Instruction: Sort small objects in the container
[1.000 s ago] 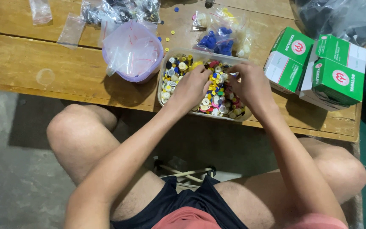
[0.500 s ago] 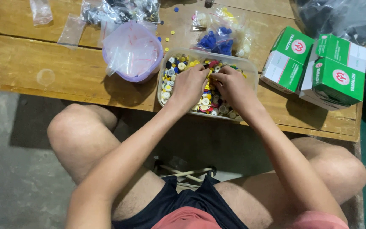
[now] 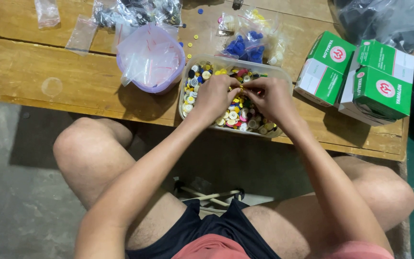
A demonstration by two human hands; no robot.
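A clear plastic tray [image 3: 186,81] full of mixed coloured buttons [image 3: 198,77] sits near the front edge of a wooden table [image 3: 34,72]. My left hand [image 3: 215,94] and my right hand [image 3: 270,96] are both over the tray, fingertips meeting at its middle. The fingers are curled and pinch something small between them; it is too small to tell what. Both hands hide much of the tray's centre.
A round clear bowl stuffed with small plastic bags [image 3: 150,56] stands left of the tray. Behind lie bags of blue buttons [image 3: 243,44] and loose bags [image 3: 135,10]. Green and white cartons [image 3: 360,76] are stacked at the right. My bare knees are below the table edge.
My right hand has slid left from the tray's right side to meet my left hand at the tray's middle. The left hand barely moved.
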